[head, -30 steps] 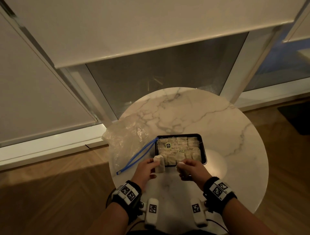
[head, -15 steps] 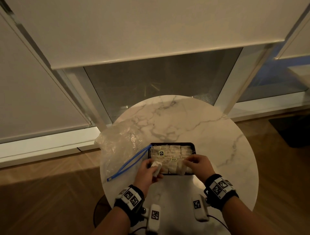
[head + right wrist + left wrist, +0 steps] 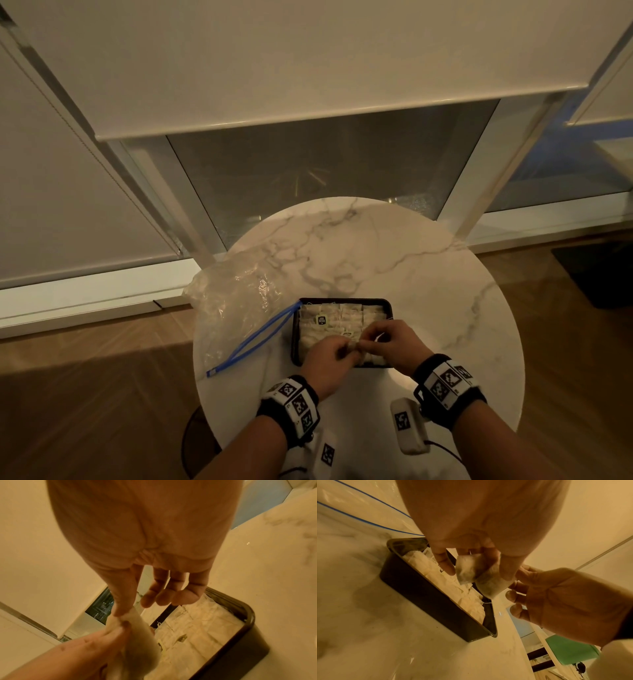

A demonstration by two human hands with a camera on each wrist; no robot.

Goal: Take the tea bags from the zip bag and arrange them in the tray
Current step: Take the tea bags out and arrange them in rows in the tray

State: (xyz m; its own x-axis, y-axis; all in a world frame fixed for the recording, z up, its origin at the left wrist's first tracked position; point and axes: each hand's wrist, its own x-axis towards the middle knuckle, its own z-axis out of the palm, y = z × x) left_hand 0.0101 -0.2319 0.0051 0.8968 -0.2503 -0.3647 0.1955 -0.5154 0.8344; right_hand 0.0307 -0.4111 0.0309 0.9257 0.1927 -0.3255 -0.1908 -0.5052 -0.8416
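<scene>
Both the left hand (image 3: 471, 524) and right hand (image 3: 565, 601) pinch tea bags (image 3: 476, 574) above the tray (image 3: 426, 601)'s 6 o'clock edge; a snagged string could drag packed bags out

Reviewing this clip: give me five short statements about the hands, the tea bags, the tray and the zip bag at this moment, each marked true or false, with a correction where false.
1. The black rectangular tray already holds many pale paper tea bags. True.
2. The left hand rests empty on the round white marble table. False: it pinches a pale tea bag above the tray.
3. The clear plastic zip bag with the blue seal lies to the right of the tray. False: it lies to the tray's left.
4. The right hand meets the left hand over the tray's near part, its thumb and fingertips on the tea bags held there. True.
5. The tray stands on the wooden floor. False: it stands on the marble table.
</scene>
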